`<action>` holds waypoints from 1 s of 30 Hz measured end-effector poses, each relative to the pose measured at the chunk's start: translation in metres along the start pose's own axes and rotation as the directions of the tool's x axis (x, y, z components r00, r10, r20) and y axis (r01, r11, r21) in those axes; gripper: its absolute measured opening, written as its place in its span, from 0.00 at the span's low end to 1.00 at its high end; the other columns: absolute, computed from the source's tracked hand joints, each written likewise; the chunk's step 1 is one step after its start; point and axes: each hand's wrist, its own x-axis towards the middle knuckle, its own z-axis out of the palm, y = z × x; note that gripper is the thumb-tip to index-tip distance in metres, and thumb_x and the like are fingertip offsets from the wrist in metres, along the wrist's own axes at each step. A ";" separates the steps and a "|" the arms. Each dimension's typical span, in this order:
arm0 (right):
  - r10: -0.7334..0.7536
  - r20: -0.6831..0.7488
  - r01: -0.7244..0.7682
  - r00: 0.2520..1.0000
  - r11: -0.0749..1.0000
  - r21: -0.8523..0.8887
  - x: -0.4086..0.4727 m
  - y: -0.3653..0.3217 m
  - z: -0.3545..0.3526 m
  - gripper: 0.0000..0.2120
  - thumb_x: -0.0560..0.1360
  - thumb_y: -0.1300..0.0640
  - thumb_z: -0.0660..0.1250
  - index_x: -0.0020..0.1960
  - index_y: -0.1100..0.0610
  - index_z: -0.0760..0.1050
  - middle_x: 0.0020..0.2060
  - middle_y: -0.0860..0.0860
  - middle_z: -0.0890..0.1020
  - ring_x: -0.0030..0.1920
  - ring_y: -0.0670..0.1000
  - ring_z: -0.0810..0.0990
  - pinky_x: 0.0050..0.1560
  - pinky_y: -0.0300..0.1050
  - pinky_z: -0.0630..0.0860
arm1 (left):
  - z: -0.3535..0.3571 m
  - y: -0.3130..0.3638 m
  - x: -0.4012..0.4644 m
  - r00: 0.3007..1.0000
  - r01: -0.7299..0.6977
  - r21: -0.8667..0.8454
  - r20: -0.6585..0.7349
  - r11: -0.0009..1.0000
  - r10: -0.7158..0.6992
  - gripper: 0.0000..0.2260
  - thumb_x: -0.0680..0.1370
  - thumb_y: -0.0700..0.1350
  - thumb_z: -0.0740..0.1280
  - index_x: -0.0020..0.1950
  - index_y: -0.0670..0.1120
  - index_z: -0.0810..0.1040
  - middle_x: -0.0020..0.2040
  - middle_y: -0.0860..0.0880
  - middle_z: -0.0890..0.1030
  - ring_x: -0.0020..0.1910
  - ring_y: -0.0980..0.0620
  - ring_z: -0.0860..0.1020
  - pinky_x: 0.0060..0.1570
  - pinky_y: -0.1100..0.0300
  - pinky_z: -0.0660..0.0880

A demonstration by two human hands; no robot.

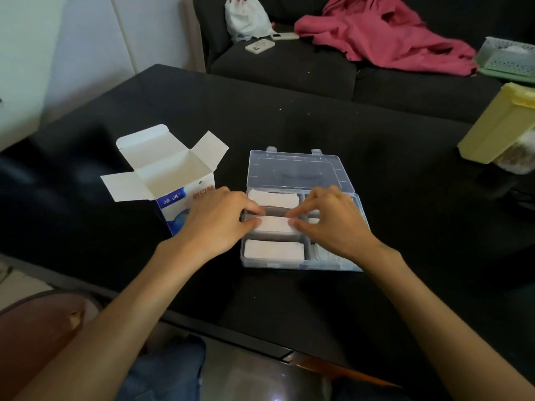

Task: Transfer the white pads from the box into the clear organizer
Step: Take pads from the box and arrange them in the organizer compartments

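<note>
Beyond my hands, a dark sofa (289, 68) holds a pink garment (385, 33), white bag (246, 18) and phone (259, 46); a yellow container (498, 125) lies far right.

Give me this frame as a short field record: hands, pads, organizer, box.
left hand: pinches the left end of a white pad
right hand: pinches the pad's right end
pad position: over the middle left compartment of the organizer
other pads: far-left and near-left compartments hold stacks; right side mostly hidden by the hand
organizer lid: open, laid back
box: flaps open, upright, left of the organizer; contents not visible
surface: black table
</note>
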 end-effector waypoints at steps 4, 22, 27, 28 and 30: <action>0.045 0.014 -0.046 0.999 0.996 0.076 -0.002 -0.003 -0.006 0.10 0.72 0.50 0.70 0.53 0.47 0.81 0.45 0.46 0.79 0.45 0.42 0.71 0.45 0.35 0.68 | 0.000 0.003 -0.003 1.000 0.001 0.036 0.008 0.999 -0.001 0.13 0.77 0.52 0.66 0.62 0.58 0.77 0.55 0.55 0.80 0.51 0.58 0.73 0.50 0.61 0.73; 0.119 0.098 -0.078 0.988 0.934 -0.349 0.002 -0.027 -0.016 0.14 0.78 0.47 0.58 0.53 0.52 0.80 0.49 0.49 0.80 0.55 0.50 0.75 0.62 0.46 0.65 | -0.005 -0.003 0.001 0.998 0.028 0.056 0.049 0.998 -0.031 0.16 0.77 0.54 0.66 0.65 0.62 0.73 0.62 0.56 0.77 0.60 0.56 0.73 0.56 0.59 0.71; 0.138 0.095 -0.101 0.986 0.943 -0.317 0.006 -0.027 -0.012 0.14 0.77 0.46 0.60 0.49 0.53 0.80 0.44 0.49 0.81 0.49 0.50 0.77 0.59 0.45 0.67 | -0.009 0.001 -0.001 0.999 0.022 0.047 0.031 0.999 -0.023 0.16 0.76 0.54 0.66 0.64 0.60 0.74 0.59 0.56 0.78 0.58 0.57 0.74 0.57 0.60 0.70; 0.129 0.091 -0.095 0.987 0.944 -0.315 0.004 -0.026 -0.011 0.14 0.77 0.45 0.61 0.51 0.52 0.81 0.45 0.49 0.82 0.49 0.49 0.77 0.60 0.44 0.67 | -0.010 0.001 -0.001 0.999 0.026 0.043 0.018 0.999 -0.027 0.15 0.76 0.54 0.67 0.63 0.59 0.75 0.58 0.57 0.79 0.57 0.57 0.74 0.56 0.61 0.71; 0.115 0.076 -0.091 0.990 0.960 -0.265 0.003 -0.025 -0.016 0.14 0.76 0.44 0.62 0.51 0.50 0.81 0.45 0.48 0.82 0.47 0.46 0.78 0.58 0.43 0.69 | -0.013 0.002 -0.001 0.998 0.038 -0.003 -0.051 0.999 -0.038 0.15 0.74 0.55 0.68 0.60 0.58 0.77 0.54 0.58 0.81 0.51 0.59 0.77 0.52 0.65 0.71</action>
